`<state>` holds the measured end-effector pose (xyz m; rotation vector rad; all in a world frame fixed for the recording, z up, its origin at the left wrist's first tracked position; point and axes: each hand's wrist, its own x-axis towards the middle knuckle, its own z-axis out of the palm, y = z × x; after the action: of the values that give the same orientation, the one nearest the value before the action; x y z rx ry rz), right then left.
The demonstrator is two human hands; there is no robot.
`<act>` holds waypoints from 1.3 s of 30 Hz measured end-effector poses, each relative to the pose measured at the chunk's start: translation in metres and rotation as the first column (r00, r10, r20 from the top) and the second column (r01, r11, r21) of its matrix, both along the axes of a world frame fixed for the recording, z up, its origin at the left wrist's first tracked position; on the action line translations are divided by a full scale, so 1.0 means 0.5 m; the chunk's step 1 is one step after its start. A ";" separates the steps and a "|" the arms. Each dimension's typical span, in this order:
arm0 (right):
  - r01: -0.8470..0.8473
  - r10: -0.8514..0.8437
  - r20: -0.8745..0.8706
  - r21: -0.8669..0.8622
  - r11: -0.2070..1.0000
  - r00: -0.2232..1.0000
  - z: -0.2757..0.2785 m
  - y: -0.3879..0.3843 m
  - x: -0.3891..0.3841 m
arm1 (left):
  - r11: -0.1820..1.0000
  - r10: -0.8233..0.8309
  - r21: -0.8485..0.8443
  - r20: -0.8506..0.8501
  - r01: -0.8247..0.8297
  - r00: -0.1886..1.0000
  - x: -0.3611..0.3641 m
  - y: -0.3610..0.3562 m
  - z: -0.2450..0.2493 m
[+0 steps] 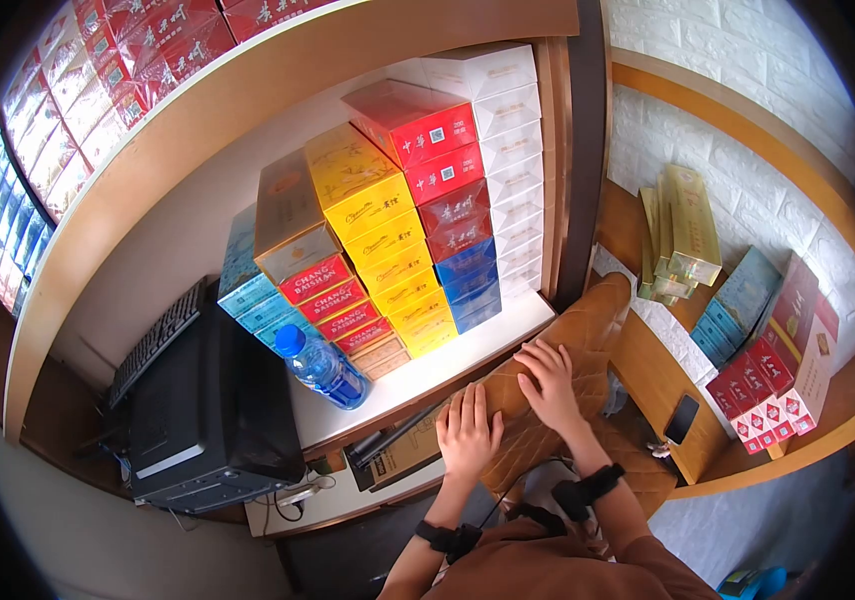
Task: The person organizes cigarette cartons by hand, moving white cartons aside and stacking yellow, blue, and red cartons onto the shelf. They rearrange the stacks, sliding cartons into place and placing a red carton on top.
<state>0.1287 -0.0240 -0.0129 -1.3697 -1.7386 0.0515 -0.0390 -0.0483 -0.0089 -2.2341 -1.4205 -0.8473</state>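
Note:
My left hand (470, 430) lies with fingers stretched out at the edge of a brown quilted leather seat back (518, 400), holding nothing. A little higher and to the right, my right hand (549, 385) rests flat on the same brown leather, its fingers apart. Left of my hands, a blue-capped plastic bottle (326, 370) stands on the white shelf (403, 385). Behind it rise stacked cigarette cartons: yellow ones (388, 245), red ones (438, 150), blue ones (470, 285) and white ones (508, 150). Black bands circle both wrists.
A black computer case (208, 400) with a keyboard (158, 340) sits at the left. On the right, a phone (682, 419) lies on a wooden shelf beside red cartons (753, 375), teal cartons (738, 305) and gold cartons (688, 225). Cables (293, 497) hang below the white shelf.

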 end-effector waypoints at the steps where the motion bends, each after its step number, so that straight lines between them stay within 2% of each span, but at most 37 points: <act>1: -0.041 0.043 -0.094 0.029 0.999 0.995 0.032 -0.016 0.020 | 1.000 -0.004 0.003 -0.004 0.004 1.000 -0.001 0.000 -0.002; 2: 0.058 -0.037 -0.220 0.088 0.994 0.975 0.101 -0.052 0.032 | 1.000 -0.004 0.004 -0.003 0.004 1.000 -0.002 0.001 -0.006; 3: 0.224 -0.196 -0.150 0.197 0.955 0.969 0.134 -0.079 0.070 | 1.000 -0.001 0.004 -0.002 0.001 1.000 -0.002 0.003 -0.008; 4: 0.368 -0.308 -0.253 0.238 0.899 0.917 0.162 -0.113 0.105 | 1.000 0.000 0.006 -0.003 0.000 1.000 0.000 0.005 -0.006; 5: 0.610 -0.557 -0.253 0.399 0.685 0.791 0.202 -0.149 0.142 | 1.000 0.001 0.005 0.006 -0.001 1.000 0.001 0.005 -0.004; 6: 0.652 -0.732 -0.154 0.599 0.465 0.664 0.223 -0.185 0.222 | 1.000 0.003 0.000 0.015 -0.003 1.000 0.001 0.001 -0.004; 7: 0.719 -0.826 -0.126 0.574 0.391 0.549 0.256 -0.228 0.269 | 1.000 0.006 -0.005 0.016 -0.006 1.000 -0.001 -0.001 -0.005; 8: 0.775 -0.975 -0.031 0.612 0.157 0.222 0.273 -0.252 0.307 | 1.000 0.011 -0.001 0.023 -0.011 1.000 0.001 0.001 -0.006; 9: 0.773 -0.976 -0.029 0.615 0.154 0.218 0.268 -0.261 0.337 | 1.000 0.012 0.004 0.032 -0.012 0.999 0.003 0.003 -0.008; 11: 0.818 -0.956 0.158 0.496 0.293 0.247 0.251 -0.292 0.402 | 1.000 0.001 0.010 0.035 -0.001 0.999 0.005 0.003 -0.008; 12: 0.842 -0.877 0.112 0.246 0.480 0.467 0.188 -0.299 0.470 | 1.000 -0.006 -0.001 0.057 0.006 0.998 0.005 0.003 -0.007; 13: 0.846 -0.881 0.112 0.246 0.473 0.460 0.170 -0.291 0.467 | 1.000 -0.012 -0.012 0.078 0.013 0.997 0.005 0.002 -0.006; 15: 0.834 -0.927 0.326 0.446 0.325 0.187 0.148 -0.277 0.451 | 0.999 -0.016 -0.048 0.091 0.020 0.996 0.004 -0.003 0.005; 16: 0.843 -0.942 0.297 0.458 0.284 0.156 0.145 -0.272 0.437 | 0.996 0.005 -0.091 0.109 0.005 0.994 0.004 -0.005 0.014; 17: 0.877 -0.961 0.267 0.441 0.191 0.076 0.139 -0.265 0.428 | 0.990 0.013 -0.138 0.126 0.004 0.992 0.006 -0.006 0.018; 18: 0.832 -0.985 0.130 0.528 0.169 0.117 0.131 -0.258 0.438 | 0.987 0.003 -0.163 0.125 0.018 0.992 0.004 -0.005 0.015; 19: 0.879 -0.992 0.020 0.461 0.118 0.123 0.133 -0.254 0.433 | 0.988 0.005 -0.155 0.097 0.010 0.995 0.004 -0.007 0.016; 20: 0.889 -0.986 -0.075 0.446 0.102 0.151 0.149 -0.254 0.425 | 0.975 -0.012 -0.219 0.111 0.036 0.994 0.001 -0.007 0.017; 22: 0.908 -0.973 -0.213 0.418 -0.013 0.084 0.144 -0.247 0.434 | 0.974 -0.050 -0.216 0.114 0.074 0.992 0.002 -0.012 0.021; 23: 0.935 -0.971 -0.240 0.348 -0.068 0.019 0.148 -0.239 0.429 | 0.975 -0.068 -0.202 0.101 0.087 0.993 0.001 -0.010 0.014; 30: 0.981 -0.969 -0.227 0.140 -0.132 -0.098 0.160 -0.218 0.423 | 0.978 -0.071 -0.192 0.077 0.084 0.995 0.004 -0.012 0.008; 33: 0.971 -0.956 -0.279 0.192 -0.145 -0.088 0.147 -0.210 0.432 | 0.979 -0.071 -0.187 0.060 0.082 0.996 0.000 -0.016 0.005; 36: 0.949 -0.922 -0.382 0.310 -0.067 0.059 0.146 -0.234 0.425 | 0.964 -0.086 -0.247 0.062 0.098 0.994 -0.001 -0.019 0.024; 37: 0.898 -0.906 -0.380 0.441 -0.001 0.186 0.152 -0.250 0.422 | 0.955 -0.072 -0.284 0.064 0.087 0.995 -0.001 -0.021 0.035; 39: 0.881 -0.890 -0.386 0.471 0.036 0.243 0.217 -0.286 0.361 | 0.952 -0.097 -0.282 0.093 0.120 0.991 -0.006 -0.015 0.040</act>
<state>0.3094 -0.1668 0.0957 -1.6545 -0.4208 -1.1811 -0.0421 -0.0558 0.0114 -2.5411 -1.5546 -0.8147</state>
